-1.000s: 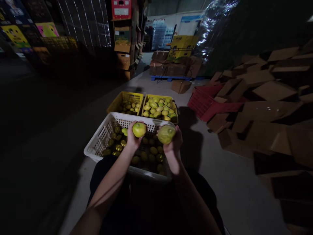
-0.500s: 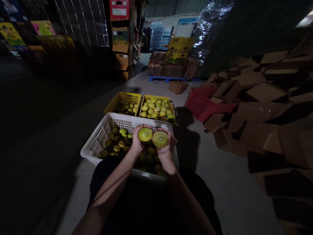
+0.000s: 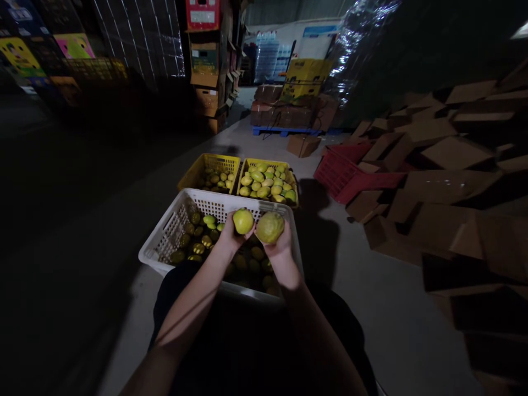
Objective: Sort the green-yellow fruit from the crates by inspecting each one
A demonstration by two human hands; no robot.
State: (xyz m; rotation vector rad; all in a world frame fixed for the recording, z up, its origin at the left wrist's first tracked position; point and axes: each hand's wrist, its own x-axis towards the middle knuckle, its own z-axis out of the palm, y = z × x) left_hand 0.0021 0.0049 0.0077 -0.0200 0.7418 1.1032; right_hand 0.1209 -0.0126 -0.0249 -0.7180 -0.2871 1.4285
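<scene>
Left hand (image 3: 229,237): fingers around a round yellow-green fruit (image 3: 243,221).
Right hand (image 3: 280,247): fingers cupping a duller oval green fruit (image 3: 270,227) (surface mottled).
Location: both above a white perforated plastic crate (image 3: 208,204).

Two held fruits (image 3: 243,221), two yellow crates (image 3: 190,174), one white crate (image 3: 220,200)

A single head-worn view — it looks forward and down over the left hand (image 3: 229,234) and right hand (image 3: 280,246) into the crate (image 3: 218,196) close below — yellow boxes (image 3: 304,72) well beyond

Open air left of hands (image 3: 230,235), crate rim (image 3: 216,195) beyond
</scene>
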